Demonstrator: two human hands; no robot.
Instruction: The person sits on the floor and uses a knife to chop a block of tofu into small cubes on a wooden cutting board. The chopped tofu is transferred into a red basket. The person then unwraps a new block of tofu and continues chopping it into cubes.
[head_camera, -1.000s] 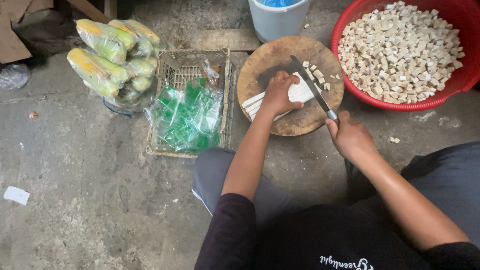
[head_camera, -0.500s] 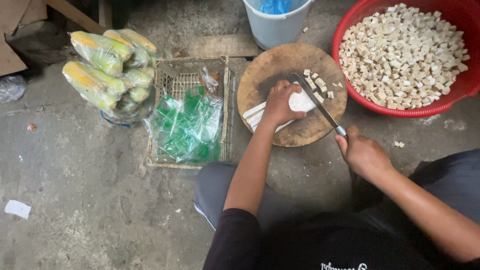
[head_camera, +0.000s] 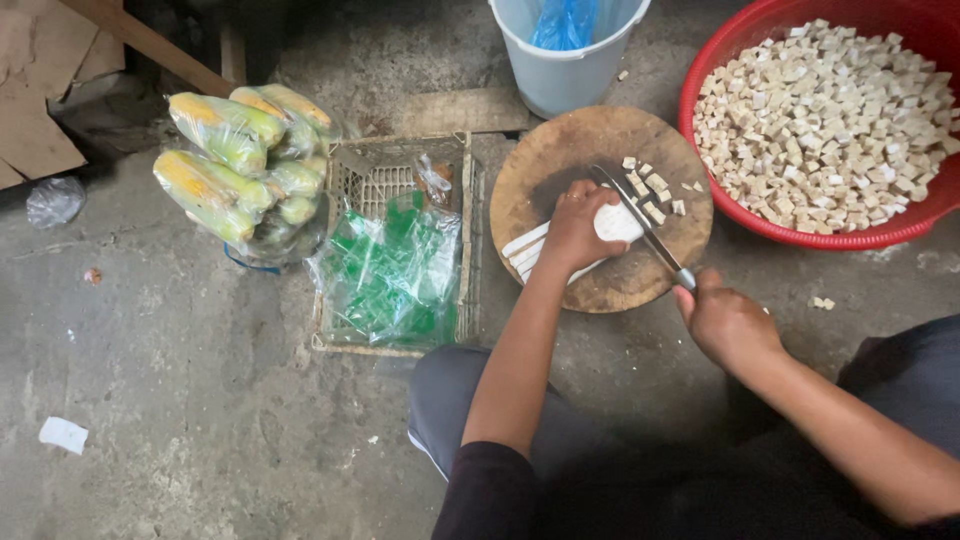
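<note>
A round wooden chopping board (head_camera: 560, 160) lies on the concrete floor. My left hand (head_camera: 572, 226) presses down on pale strips of a white block (head_camera: 525, 247) laid across the board. My right hand (head_camera: 728, 324) grips the handle of a knife (head_camera: 640, 222), whose blade rests across the strips beside my left fingers. Several small cut cubes (head_camera: 655, 190) lie on the board past the blade. A red basin (head_camera: 905, 215) at the upper right is heaped with the same pale cubes.
A flat wicker tray (head_camera: 380, 170) left of the board holds a green-printed plastic bag (head_camera: 395, 275). Wrapped yellow-green packs (head_camera: 240, 160) are piled further left. A pale bucket (head_camera: 560, 70) with a blue liner stands behind the board. Cardboard (head_camera: 40, 100) lies at the far left.
The view has drifted slightly, so the board sits lower in frame. My right hand and the knife have shifted a little along the strips. My left hand stays on them.
</note>
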